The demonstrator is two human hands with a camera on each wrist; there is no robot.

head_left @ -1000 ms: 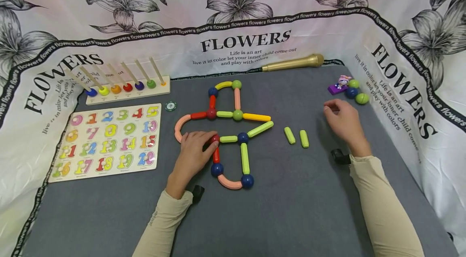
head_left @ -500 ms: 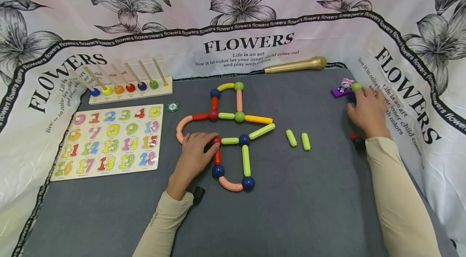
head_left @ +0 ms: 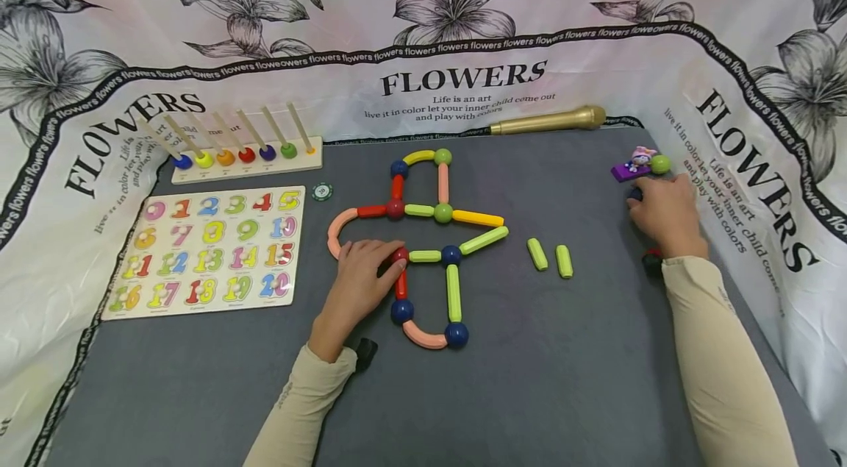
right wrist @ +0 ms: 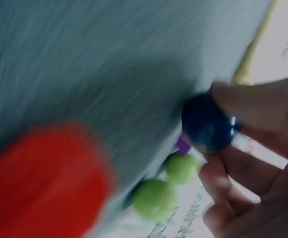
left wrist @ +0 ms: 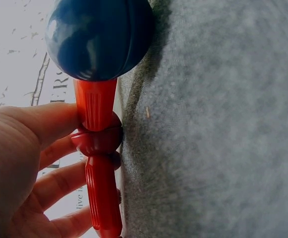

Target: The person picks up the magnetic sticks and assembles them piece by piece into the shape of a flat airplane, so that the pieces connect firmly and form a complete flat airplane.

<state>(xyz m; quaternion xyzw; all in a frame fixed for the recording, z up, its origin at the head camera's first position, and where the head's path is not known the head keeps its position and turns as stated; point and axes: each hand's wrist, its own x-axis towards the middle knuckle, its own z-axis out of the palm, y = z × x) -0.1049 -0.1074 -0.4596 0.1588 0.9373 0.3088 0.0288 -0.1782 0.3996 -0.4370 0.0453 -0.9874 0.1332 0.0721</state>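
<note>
In the head view my left hand (head_left: pixel 357 283) pinches a red ball (head_left: pixel 400 255) in a flat figure of magnetic sticks and balls. The left wrist view has thumb and fingers at that red ball (left wrist: pixel 96 141), with red sticks (left wrist: pixel 104 198) joined on both sides and a large blue ball (left wrist: pixel 101 37) nearer the camera. At the far right, my right hand (head_left: pixel 670 215) pinches a blue ball (right wrist: pixel 206 121) between thumb and fingers. Beside it lie two green balls (right wrist: pixel 155 200) and a purple block with a small figurine (head_left: pixel 638 161).
Two short green sticks (head_left: pixel 537 254) lie right of the figure. A number puzzle board (head_left: pixel 218 307), a poker chip (head_left: pixel 322 191) and a peg stacker (head_left: pixel 248 171) are at left. A gold microphone (head_left: pixel 549 120) lies at the back. A blurred red shape (right wrist: pixel 49 183) crosses the right wrist view.
My right hand has reached right to the group of balls, taken the blue ball and drawn it slightly toward me. The left hand has stayed at the red ball.
</note>
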